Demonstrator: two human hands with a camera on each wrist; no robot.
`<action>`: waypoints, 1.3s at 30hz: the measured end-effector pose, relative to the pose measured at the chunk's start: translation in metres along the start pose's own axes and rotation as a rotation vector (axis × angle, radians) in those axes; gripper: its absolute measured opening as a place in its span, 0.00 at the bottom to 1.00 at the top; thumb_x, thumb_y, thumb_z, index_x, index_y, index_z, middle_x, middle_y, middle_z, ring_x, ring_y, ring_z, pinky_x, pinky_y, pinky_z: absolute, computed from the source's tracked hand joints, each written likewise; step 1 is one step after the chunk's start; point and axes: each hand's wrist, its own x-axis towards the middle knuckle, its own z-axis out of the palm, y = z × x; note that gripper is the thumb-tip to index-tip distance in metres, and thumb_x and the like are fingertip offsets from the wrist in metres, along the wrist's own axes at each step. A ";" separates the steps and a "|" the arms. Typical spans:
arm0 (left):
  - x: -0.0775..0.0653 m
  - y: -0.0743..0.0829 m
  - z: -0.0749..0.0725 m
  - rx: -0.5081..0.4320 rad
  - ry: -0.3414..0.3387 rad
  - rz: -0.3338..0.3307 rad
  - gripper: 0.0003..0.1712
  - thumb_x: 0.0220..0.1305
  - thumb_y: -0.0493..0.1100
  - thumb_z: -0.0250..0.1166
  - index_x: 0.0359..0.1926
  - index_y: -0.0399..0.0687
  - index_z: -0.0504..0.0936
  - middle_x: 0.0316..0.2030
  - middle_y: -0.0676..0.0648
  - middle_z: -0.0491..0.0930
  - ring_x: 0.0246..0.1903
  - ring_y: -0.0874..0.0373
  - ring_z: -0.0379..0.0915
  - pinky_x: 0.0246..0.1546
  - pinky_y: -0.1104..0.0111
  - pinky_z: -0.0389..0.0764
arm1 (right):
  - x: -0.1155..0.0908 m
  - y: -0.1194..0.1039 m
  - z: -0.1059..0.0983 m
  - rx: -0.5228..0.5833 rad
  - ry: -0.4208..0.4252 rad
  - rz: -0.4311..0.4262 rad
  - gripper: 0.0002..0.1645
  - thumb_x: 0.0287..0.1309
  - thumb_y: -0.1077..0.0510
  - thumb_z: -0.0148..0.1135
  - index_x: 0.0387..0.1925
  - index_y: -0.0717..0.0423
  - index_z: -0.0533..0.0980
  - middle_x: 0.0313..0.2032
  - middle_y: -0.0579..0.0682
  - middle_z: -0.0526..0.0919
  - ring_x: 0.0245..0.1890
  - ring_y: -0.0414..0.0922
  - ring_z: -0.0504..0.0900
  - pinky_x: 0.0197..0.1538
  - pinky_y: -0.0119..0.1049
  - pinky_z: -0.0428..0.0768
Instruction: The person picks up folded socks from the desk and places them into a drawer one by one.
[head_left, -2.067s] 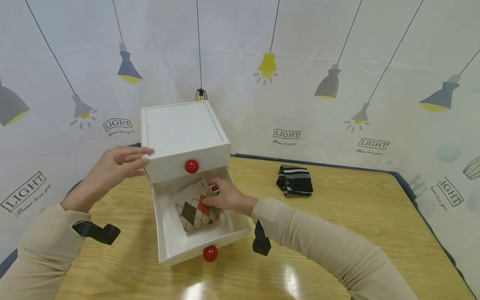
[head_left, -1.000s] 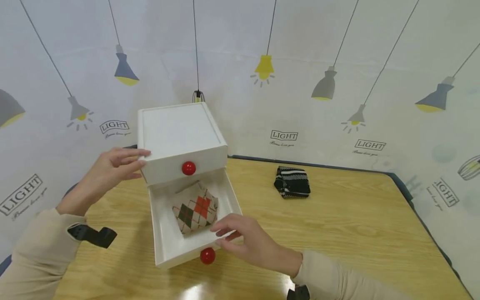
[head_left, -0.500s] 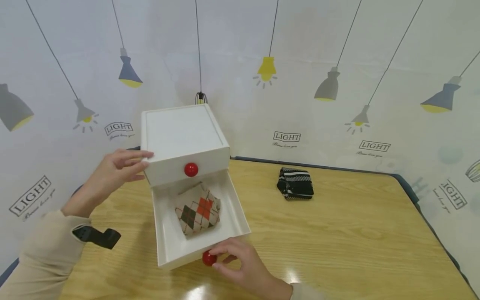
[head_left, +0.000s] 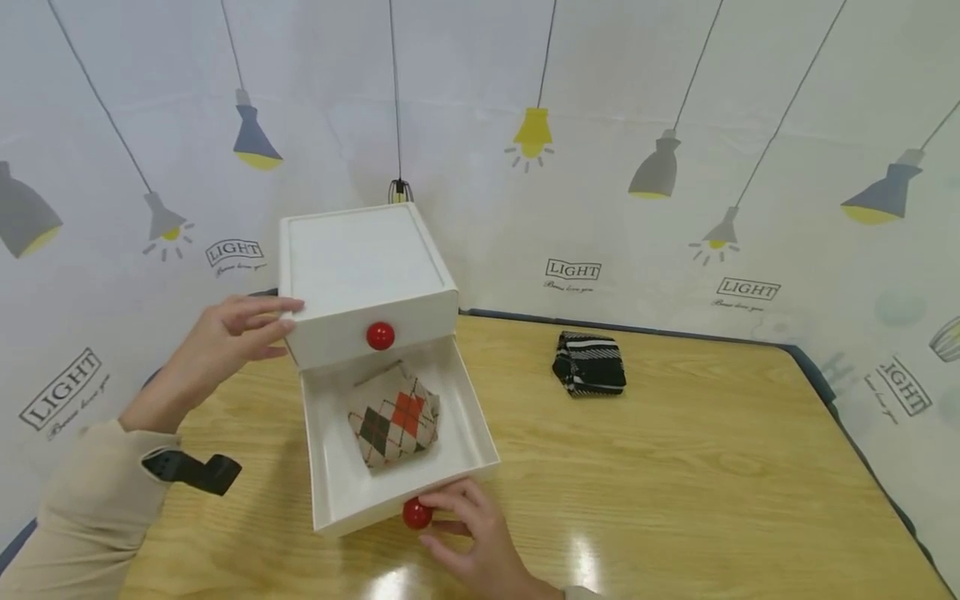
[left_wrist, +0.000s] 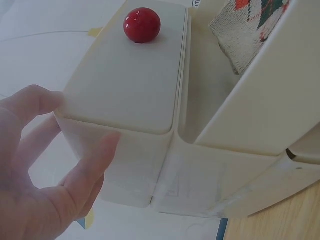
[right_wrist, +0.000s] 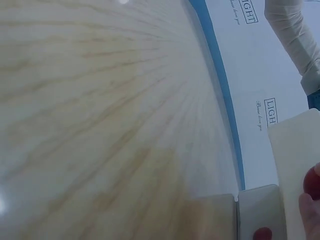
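Note:
A white two-drawer box [head_left: 367, 258] stands on the table, its lower drawer [head_left: 326, 492] pulled out. Folded beige argyle socks [head_left: 393, 417] with red and dark green diamonds lie inside that drawer. My right hand [head_left: 480, 533] holds the lower drawer's red knob [head_left: 417, 513] between finger and thumb; the right wrist view catches only a bit of the knob [right_wrist: 313, 184] and fingers at its edge. My left hand [head_left: 225, 342] rests its fingertips on the box's left front corner. In the left wrist view, the left thumb [left_wrist: 102, 155] lies against the box's side, fingers spread.
Folded black-and-white patterned socks [head_left: 590, 364] lie on the wooden table [head_left: 675, 467], right of the box. The upper drawer, with its red knob [head_left: 380, 336], is closed. A wall sheet printed with lamps [head_left: 480, 225] stands behind the table.
My right hand has let go of the argyle socks, left them in the drawer, and moved toward me to the lower red knob. The left hand has stayed at the box's corner.

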 end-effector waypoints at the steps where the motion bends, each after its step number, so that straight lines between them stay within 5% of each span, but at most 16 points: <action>1: 0.000 0.000 0.000 -0.008 0.003 -0.003 0.24 0.63 0.44 0.54 0.57 0.35 0.67 0.50 0.43 0.55 0.41 0.72 0.70 0.40 0.72 0.79 | 0.000 0.000 0.001 0.008 0.008 0.005 0.22 0.39 0.80 0.61 0.41 0.73 0.70 0.36 0.63 0.68 0.36 0.56 0.76 0.35 0.38 0.82; 18: 0.001 -0.003 -0.001 -0.007 -0.005 0.014 0.23 0.64 0.43 0.53 0.57 0.36 0.67 0.53 0.42 0.55 0.40 0.71 0.71 0.39 0.72 0.79 | 0.014 -0.021 0.003 0.053 0.092 0.042 0.16 0.40 0.79 0.61 0.37 0.74 0.72 0.33 0.63 0.67 0.36 0.54 0.77 0.35 0.37 0.82; 28: 0.001 -0.001 -0.001 -0.019 -0.009 0.002 0.24 0.64 0.43 0.54 0.57 0.36 0.67 0.51 0.43 0.54 0.41 0.70 0.71 0.40 0.72 0.79 | 0.030 -0.001 0.005 0.083 0.104 0.063 0.16 0.45 0.73 0.62 0.40 0.70 0.74 0.36 0.59 0.69 0.41 0.49 0.76 0.38 0.35 0.81; 39: 0.001 -0.002 -0.001 -0.022 -0.010 0.008 0.23 0.64 0.43 0.53 0.57 0.37 0.67 0.49 0.43 0.54 0.41 0.70 0.70 0.39 0.72 0.79 | 0.062 -0.002 0.002 0.029 0.104 0.091 0.16 0.42 0.76 0.62 0.38 0.74 0.73 0.34 0.64 0.69 0.38 0.58 0.75 0.37 0.35 0.81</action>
